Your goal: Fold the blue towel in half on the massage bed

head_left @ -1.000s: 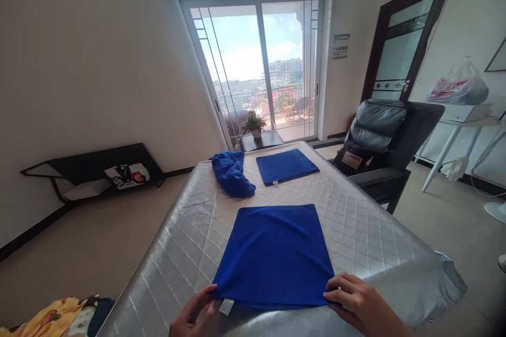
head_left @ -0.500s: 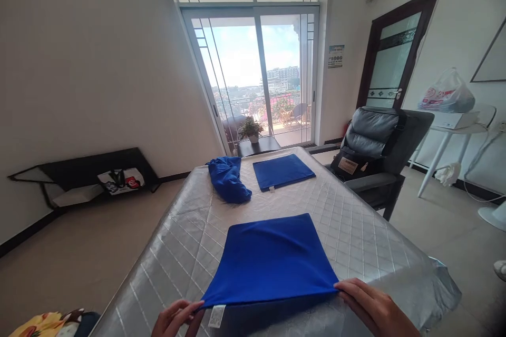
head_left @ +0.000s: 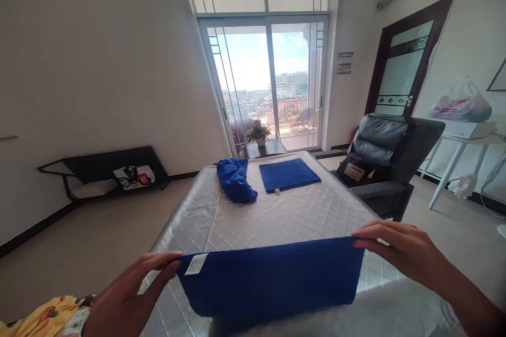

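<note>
A blue rectangular cloth cover [head_left: 272, 279], perhaps a cushion cover, hangs by its top edge between my two hands above the near end of the table. My left hand [head_left: 132, 287] pinches its upper left corner, beside a white label [head_left: 196, 264]. At the upper right corner, my right hand [head_left: 399, 245] grips the same edge between thumb and fingers. Farther back, a second blue cover [head_left: 290, 174] lies flat with a small white tag. To its left sits a crumpled blue cloth [head_left: 236, 181].
A quilted silvery-white cloth [head_left: 237, 226] covers the table. A black armchair [head_left: 381, 142] with a dark bag stands at the right. Beyond the table is a potted plant [head_left: 260, 132]. A black rack [head_left: 114, 171] stands by the left wall; yellow patterned fabric [head_left: 49, 311] shows at lower left.
Both hands have raised the near edge of the cover, so it has gone from lying spread on the table to hanging down between them. The view has shifted slightly.
</note>
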Demonstrator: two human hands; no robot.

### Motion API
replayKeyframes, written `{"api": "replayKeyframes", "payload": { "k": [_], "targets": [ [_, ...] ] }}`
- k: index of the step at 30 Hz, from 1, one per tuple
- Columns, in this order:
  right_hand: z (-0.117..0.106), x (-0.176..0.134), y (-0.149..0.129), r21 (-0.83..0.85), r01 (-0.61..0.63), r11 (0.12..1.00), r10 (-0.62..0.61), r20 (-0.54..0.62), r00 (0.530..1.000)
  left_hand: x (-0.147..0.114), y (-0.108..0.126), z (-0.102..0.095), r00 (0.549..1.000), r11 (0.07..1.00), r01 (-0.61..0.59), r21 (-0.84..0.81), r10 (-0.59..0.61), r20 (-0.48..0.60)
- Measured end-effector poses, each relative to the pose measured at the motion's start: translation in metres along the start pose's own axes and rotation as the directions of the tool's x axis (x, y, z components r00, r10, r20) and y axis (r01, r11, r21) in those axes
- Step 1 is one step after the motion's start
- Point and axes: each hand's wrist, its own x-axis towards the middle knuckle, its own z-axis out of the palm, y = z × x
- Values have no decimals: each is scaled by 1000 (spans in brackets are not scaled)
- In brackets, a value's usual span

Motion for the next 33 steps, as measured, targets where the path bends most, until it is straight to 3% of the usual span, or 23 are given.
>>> {"api": "replayKeyframes", "payload": {
  "k": [4, 9, 11, 14, 16, 18, 21, 24, 25, 27, 30, 33],
  "targets": [
    [-2, 57, 26, 32, -5, 999, 3, 77, 997, 57, 12, 0, 996, 996, 22, -84, -14, 86],
    [33, 122, 69, -4, -113, 994, 112, 152, 982, 121, -2, 44, 965, 976, 131, -172, -86, 247],
    [44, 141, 79, -15, -177, 984, 177, 143, 974, 138, -4, 57, 965, 958, 182, -220, -131, 227],
    [45, 156, 79, 2, -202, 979, 202, 64, 977, 145, 2, 58, 977, 911, 213, -353, -188, 105],
    [42, 152, 74, 21, -178, 984, 178, -25, 984, 136, 6, 52, 972, 862, 223, -455, -231, 39],
    [44, 135, 69, 38, -153, 988, 155, -66, 986, 116, 6, 51, 963, 809, 249, -532, -267, 46],
    [70, 89, 71, 123, -166, 978, 166, 10, 986, 70, -7, 70, 917, 714, 398, -575, -322, 235],
    [117, 33, 81, 237, -281, 930, 243, 178, 954, 19, -24, 111, 769, 617, 626, -477, -388, 507],
    [134, 15, 84, 255, -319, 913, 267, 218, 939, 4, -28, 125, 723, 622, 666, -412, -402, 563],
    [160, -16, 88, 263, -395, 880, 320, 287, 903, -20, -34, 145, 683, 680, 671, -295, -413, 602],
    [179, -46, 87, 236, -452, 860, 374, 310, 874, -41, -37, 154, 695, 768, 613, -186, -413, 589],
    [179, -57, 83, 198, -466, 862, 404, 287, 869, -50, -36, 150, 709, 808, 576, -122, -420, 566]
  ]
}}
